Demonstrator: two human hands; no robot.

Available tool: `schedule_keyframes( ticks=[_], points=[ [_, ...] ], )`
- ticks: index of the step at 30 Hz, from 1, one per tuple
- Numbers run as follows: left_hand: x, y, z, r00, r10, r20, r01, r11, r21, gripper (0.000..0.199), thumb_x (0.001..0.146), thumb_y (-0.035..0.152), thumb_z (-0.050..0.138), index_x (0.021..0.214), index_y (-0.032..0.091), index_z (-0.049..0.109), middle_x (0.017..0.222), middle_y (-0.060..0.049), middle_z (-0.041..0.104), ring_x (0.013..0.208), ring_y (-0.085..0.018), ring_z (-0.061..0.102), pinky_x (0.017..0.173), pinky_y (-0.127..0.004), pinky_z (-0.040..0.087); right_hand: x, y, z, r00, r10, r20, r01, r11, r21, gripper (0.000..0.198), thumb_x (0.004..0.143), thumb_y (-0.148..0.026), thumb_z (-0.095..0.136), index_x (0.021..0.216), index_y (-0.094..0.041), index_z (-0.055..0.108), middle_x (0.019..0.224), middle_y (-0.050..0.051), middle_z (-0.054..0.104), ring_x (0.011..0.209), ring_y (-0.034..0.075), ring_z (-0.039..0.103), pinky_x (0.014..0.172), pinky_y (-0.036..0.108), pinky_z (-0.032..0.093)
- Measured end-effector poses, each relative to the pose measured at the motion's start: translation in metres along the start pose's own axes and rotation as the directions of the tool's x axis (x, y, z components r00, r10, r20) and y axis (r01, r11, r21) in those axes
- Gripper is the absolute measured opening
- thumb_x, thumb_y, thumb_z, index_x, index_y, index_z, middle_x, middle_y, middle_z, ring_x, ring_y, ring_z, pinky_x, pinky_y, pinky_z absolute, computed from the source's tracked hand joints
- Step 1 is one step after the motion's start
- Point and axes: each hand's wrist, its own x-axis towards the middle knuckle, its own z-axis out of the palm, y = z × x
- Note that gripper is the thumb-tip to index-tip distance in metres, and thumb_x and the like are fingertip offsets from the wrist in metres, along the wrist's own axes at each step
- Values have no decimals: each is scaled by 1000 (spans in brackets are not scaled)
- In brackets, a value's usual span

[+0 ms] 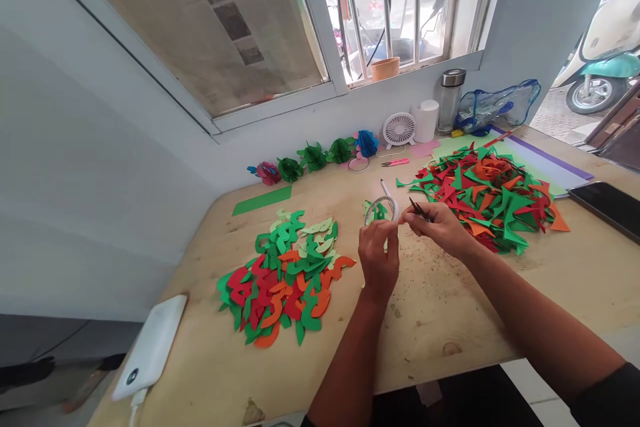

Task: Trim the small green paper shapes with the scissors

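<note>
My left hand (379,255) is closed in a pinch just in front of a white tape roll (394,208); whatever is between its fingertips is too small to make out. The roll's lower edge is hidden behind the fingers, so I cannot tell whether they touch it. My right hand (443,230) is closed around a dark, pointed tool (419,209), its tip aimed up and left. The fingertips of both hands nearly meet. Small green paper pieces (380,211) show through the roll, and a white pen (385,188) lies behind it.
Curved paper cut-outs (285,280) are heaped on the left, angular paper scraps (493,193) on the right. Along the wall stand folded-paper ornaments (314,157), a small fan (399,129) and a glass bottle (451,103). A power bank (153,347) and a phone (607,210) lie near the edges.
</note>
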Motion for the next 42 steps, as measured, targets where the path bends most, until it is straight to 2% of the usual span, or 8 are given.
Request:
schedule_keyframes(
  ticks=[6, 13, 19, 24, 30, 36, 42],
  points=[
    [-3, -6, 1, 992, 107, -71, -98, 988, 122, 13, 85, 17, 54, 89, 20, 65, 87, -6, 67, 82, -17, 60, 76, -30, 46, 0, 2, 0, 998, 59, 3, -59, 998, 17, 32, 79, -45, 59, 75, -14, 64, 52, -2, 47, 50, 9, 39, 46, 22, 31],
    [-4, -10, 1, 984, 165, -72, -149, 970, 190, 15, 85, 14, 54, 92, 21, 65, 88, -5, 67, 83, -16, 59, 76, -30, 45, 0, -1, 2, 1000, 2, -1, -2, 995, -103, 30, 79, -43, 60, 73, -14, 65, 56, -2, 46, 52, 8, 37, 47, 22, 30],
    [-4, -8, 1, 984, 161, -81, -144, 972, 186, 15, 84, 12, 54, 91, 20, 64, 87, -5, 66, 82, -15, 58, 76, -29, 45, -1, -3, 4, 997, -59, -55, 49, 984, -170, 30, 79, -44, 61, 76, -15, 63, 56, -4, 42, 50, 8, 34, 46, 22, 27],
    [-4, -8, 1, 990, 125, -64, -112, 978, 179, 16, 85, 13, 52, 92, 20, 64, 87, -5, 66, 84, -16, 60, 78, -30, 45, -2, -2, 3, 993, -112, -30, 104, 975, -196, 26, 81, -40, 59, 74, -15, 61, 58, -3, 45, 52, 8, 35, 47, 22, 29],
    [-4, -9, 0, 991, 123, -55, -111, 979, 173, 16, 86, 14, 52, 91, 21, 65, 87, -5, 67, 84, -16, 61, 78, -29, 45, -1, -2, 2, 992, -126, -27, 119, 975, -188, 24, 83, -39, 56, 75, -16, 60, 61, -1, 50, 54, 9, 38, 49, 23, 31],
    [-3, -9, 0, 991, 124, -42, -115, 977, 181, 16, 86, 14, 51, 91, 21, 65, 85, -5, 67, 82, -16, 61, 77, -30, 45, -1, -1, 3, 993, -113, -17, 107, 973, -205, 28, 82, -43, 57, 73, -17, 58, 60, -2, 47, 53, 9, 36, 48, 23, 29],
    [-3, -8, 0, 992, 117, -39, -108, 976, 187, 15, 85, 15, 52, 89, 20, 65, 84, -5, 67, 81, -16, 60, 75, -29, 45, -1, 0, 5, 992, -126, 2, 122, 957, -262, 23, 83, -36, 56, 70, -18, 52, 59, -4, 40, 54, 9, 33, 50, 23, 29]
  ],
)
